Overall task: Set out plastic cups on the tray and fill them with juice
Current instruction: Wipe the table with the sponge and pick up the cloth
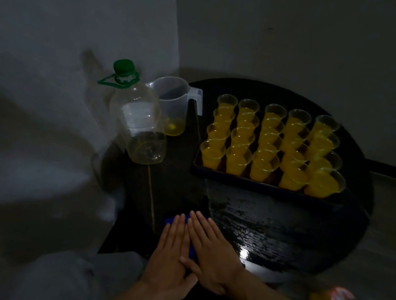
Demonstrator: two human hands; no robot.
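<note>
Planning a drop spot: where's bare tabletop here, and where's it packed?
Bare: glossy tabletop in front of the tray, up to the right hand; narrower strip between bottle and tray. Packed: the tray, full of juice cups; bottle and jug crowd the far left.

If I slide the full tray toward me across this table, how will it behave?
Probably heavy for its size: the tray carries rows of filled cups. The thin clear cups could slosh or tip on a jerk. The table glistens as if wet, so the tray may slide readily.
</note>
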